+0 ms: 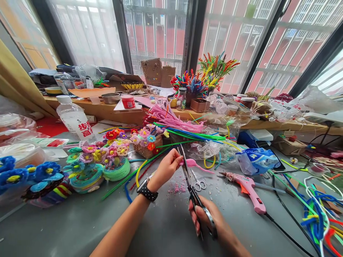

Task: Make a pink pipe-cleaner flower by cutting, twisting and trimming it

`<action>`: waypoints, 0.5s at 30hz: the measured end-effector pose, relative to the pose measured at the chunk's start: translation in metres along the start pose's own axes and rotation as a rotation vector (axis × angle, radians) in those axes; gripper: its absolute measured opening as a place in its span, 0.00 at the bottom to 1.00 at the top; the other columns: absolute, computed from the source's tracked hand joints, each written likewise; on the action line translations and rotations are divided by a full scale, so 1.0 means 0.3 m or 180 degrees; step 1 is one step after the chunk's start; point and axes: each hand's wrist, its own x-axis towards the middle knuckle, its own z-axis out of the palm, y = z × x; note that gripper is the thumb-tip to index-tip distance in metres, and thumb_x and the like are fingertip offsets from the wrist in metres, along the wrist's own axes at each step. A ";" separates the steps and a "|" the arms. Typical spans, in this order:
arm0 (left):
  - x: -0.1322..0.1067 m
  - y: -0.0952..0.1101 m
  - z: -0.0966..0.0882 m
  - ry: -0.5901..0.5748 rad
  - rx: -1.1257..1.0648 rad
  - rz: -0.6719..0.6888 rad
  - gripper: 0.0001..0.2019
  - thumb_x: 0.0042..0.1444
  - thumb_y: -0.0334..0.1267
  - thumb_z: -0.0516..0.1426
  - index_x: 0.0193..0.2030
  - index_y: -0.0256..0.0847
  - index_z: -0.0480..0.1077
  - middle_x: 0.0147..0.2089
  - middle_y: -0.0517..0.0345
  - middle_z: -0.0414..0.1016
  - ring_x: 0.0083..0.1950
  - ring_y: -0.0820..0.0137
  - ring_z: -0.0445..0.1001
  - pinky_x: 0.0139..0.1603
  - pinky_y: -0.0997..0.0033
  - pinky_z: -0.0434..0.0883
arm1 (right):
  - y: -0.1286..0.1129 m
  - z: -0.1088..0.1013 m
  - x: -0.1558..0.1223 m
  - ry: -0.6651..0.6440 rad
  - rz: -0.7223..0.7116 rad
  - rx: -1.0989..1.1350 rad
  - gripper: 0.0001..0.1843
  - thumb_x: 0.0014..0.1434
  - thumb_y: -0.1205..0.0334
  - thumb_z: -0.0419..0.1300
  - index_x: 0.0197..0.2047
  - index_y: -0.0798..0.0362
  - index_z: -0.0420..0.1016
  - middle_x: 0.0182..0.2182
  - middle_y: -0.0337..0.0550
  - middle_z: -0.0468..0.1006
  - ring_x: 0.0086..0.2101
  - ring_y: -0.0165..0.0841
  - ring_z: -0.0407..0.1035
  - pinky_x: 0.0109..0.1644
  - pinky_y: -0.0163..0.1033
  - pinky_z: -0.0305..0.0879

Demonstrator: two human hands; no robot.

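Between the thumb and fingers of my left hand (171, 166) a pink pipe cleaner (197, 165) is pinched, its thin tail reaching out to the right. My right hand (207, 216) grips a large pair of scissors (188, 180) by the handles. The blades point up and stand slightly apart, close beside the left fingertips and the pink piece. Whether they touch it I cannot tell. Behind them, small white-handled scissors (198, 181) lie on the grey table (166, 228). Pink fluff trimmings (178, 188) are scattered below my left hand.
On the right lies a pink glue gun (249, 189) with its cable. Pipe-cleaner flower pots (87, 175) stand at the left near a water bottle (75, 119). A pink pipe-cleaner bundle (174, 116) lies behind my hands. Loose coloured pipe cleaners (316, 210) fill the right edge.
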 end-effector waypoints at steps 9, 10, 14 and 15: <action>-0.023 -0.006 0.002 -0.0042 0.0105 0.0232 0.09 0.54 0.40 0.50 0.27 0.39 0.56 0.23 0.66 0.54 0.22 0.78 0.50 0.22 0.78 0.52 | -0.005 -0.020 -0.006 -0.0125 -0.0159 -0.0209 0.30 0.43 0.34 0.53 0.32 0.55 0.60 0.20 0.34 0.61 0.19 0.24 0.58 0.23 0.31 0.58; -0.023 -0.009 0.004 -0.0008 0.0062 0.0231 0.09 0.54 0.40 0.50 0.27 0.39 0.56 0.23 0.66 0.54 0.23 0.78 0.50 0.22 0.78 0.52 | -0.006 -0.021 -0.003 -0.0070 -0.0140 -0.0276 0.29 0.43 0.35 0.53 0.31 0.55 0.60 0.19 0.34 0.61 0.18 0.24 0.57 0.22 0.30 0.57; -0.022 -0.014 0.014 0.0189 -0.0098 0.0259 0.10 0.53 0.41 0.50 0.26 0.39 0.55 0.23 0.66 0.54 0.23 0.78 0.52 0.23 0.78 0.53 | -0.005 -0.027 0.011 0.0035 -0.0095 -0.0505 0.26 0.44 0.38 0.55 0.30 0.55 0.60 0.18 0.33 0.61 0.17 0.23 0.57 0.21 0.30 0.57; -0.022 -0.015 0.018 0.0243 -0.0132 0.0264 0.10 0.53 0.42 0.50 0.26 0.40 0.55 0.23 0.66 0.53 0.23 0.78 0.51 0.22 0.78 0.53 | -0.004 -0.028 0.014 0.0037 -0.0097 -0.0516 0.25 0.45 0.38 0.55 0.29 0.55 0.60 0.17 0.33 0.61 0.17 0.23 0.58 0.20 0.30 0.57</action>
